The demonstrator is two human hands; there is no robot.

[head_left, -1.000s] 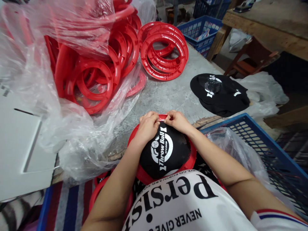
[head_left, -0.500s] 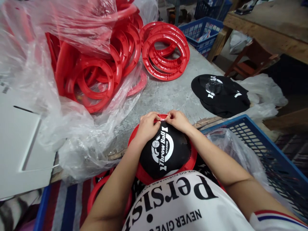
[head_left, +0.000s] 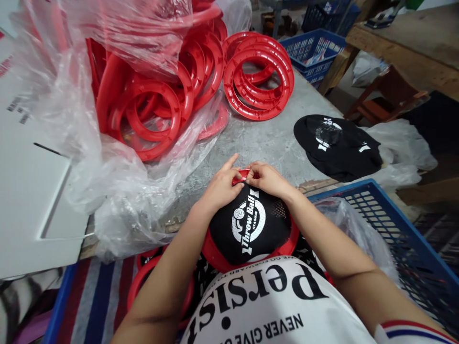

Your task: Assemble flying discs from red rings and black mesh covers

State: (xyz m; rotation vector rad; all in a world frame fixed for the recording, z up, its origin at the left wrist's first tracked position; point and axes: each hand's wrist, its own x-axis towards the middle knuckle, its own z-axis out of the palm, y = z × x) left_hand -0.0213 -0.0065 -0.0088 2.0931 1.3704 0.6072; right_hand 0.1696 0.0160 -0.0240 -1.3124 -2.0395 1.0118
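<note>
A red plastic ring (head_left: 215, 255) with black printed fabric (head_left: 276, 224) across its middle rests against my shirt front. The fabric carries white "Throw Ball" lettering. My left hand (head_left: 224, 186) grips the ring's far rim, its index finger raised and its thumb bent at the fabric edge. Close beside it, my right hand (head_left: 267, 179) pinches the fabric edge at the same rim. A short bare stretch of red rim shows between the two hands. The exact fingertip contact is partly hidden.
Loose red rings (head_left: 150, 148) lie in a clear plastic bag (head_left: 118, 205) on the grey table, and more rings (head_left: 258, 114) lean in a stack. Black fabric discs (head_left: 337, 148) lie right. A blue crate (head_left: 409, 239) stands near my right arm; a white box (head_left: 32, 191) is at left.
My left index finger has lifted off the rim and points upward. The right fingers stay pinched at the fabric edge. The view has shifted slightly left.
</note>
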